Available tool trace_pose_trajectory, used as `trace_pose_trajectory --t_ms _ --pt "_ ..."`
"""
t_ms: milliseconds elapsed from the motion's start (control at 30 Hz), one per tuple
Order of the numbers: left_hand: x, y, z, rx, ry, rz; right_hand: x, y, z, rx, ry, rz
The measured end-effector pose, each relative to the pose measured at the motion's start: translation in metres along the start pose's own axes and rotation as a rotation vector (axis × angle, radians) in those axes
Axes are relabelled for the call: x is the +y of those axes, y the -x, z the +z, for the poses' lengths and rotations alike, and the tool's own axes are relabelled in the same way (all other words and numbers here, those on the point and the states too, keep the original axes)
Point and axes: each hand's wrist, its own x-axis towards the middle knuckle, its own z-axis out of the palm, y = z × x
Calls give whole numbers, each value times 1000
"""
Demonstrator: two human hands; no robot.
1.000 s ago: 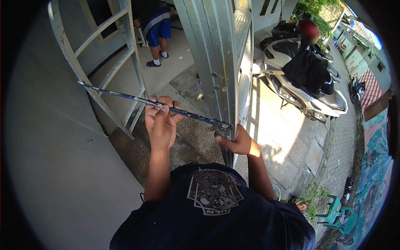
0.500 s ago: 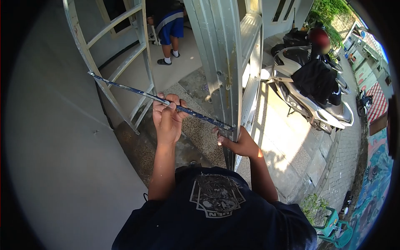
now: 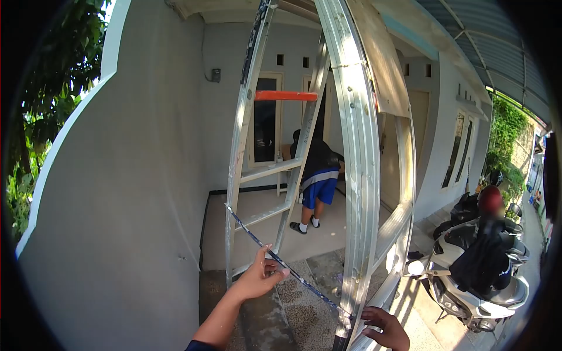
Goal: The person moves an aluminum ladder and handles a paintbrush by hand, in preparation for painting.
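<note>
A dark, paint-spotted strap runs slanting between the front and rear legs of an aluminium stepladder. My left hand is at the middle of this strap, with index finger and thumb apart on either side of it. Low on the near ladder rail, beside the strap's lower end, is my right hand; its fingers are bent and spread near the rail's edge. Whether its fingertips touch the rail is hard to tell.
An orange rung spans the ladder's far side. Beyond the ladder, a person in blue shorts bends forward near a window. A grey wall rises at the left. Parked motorbikes stand at the right.
The view has tilted up, showing more of the ladder and house. My left hand has loosened from its pinch on the strap. My right hand's fingers have spread beside the rail.
</note>
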Motion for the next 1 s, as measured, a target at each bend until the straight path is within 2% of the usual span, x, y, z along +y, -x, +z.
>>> trace_pose_trajectory --t_ms 33,67,133,167,267,333,367,400,433,500,533,600,700,833,900,967,1000 --pt "17 3 -9 -132 -430 52 -26 2 -11 136 83 -234" --pt "53 4 -20 -157 -544 9 -39 5 -19 228 -57 -167" --pt "86 -17 -44 -154 -389 73 -56 -1 -31 351 -140 -347" --pt "112 -31 -54 -39 -384 189 -53 -8 -37 376 -215 -445" --pt "177 -108 -89 263 -323 523 -111 -63 -14 452 -73 -685" --pt "217 -176 -114 495 -421 704 -131 -107 -1 498 62 -773" --pt "223 -223 -129 692 -571 822 -139 -124 5 518 141 -800" --pt "232 -256 -141 897 -718 938 -149 -133 10 459 239 -739" --pt "251 -260 -143 899 -719 959 -144 -140 14 489 294 -754" --pt "276 -263 -140 640 -761 608 -133 -137 11 336 83 -529" --pt "272 -273 -138 787 -835 688 -134 -136 13 347 87 -539" --pt "269 -273 -138 823 -884 698 -133 -132 18 470 183 -659" --pt "267 -262 -140 866 -908 758 -128 -131 16 413 184 -589" --pt "273 -260 -143 745 -707 758 -127 -132 19 445 187 -615" --pt "285 -245 -130 557 -486 733 -126 -132 17 441 206 -609" --pt "293 -240 -122 517 -513 732 -123 -134 17 433 198 -617" --pt "306 -221 -111 343 -278 694 -123 -135 16 427 193 -635"
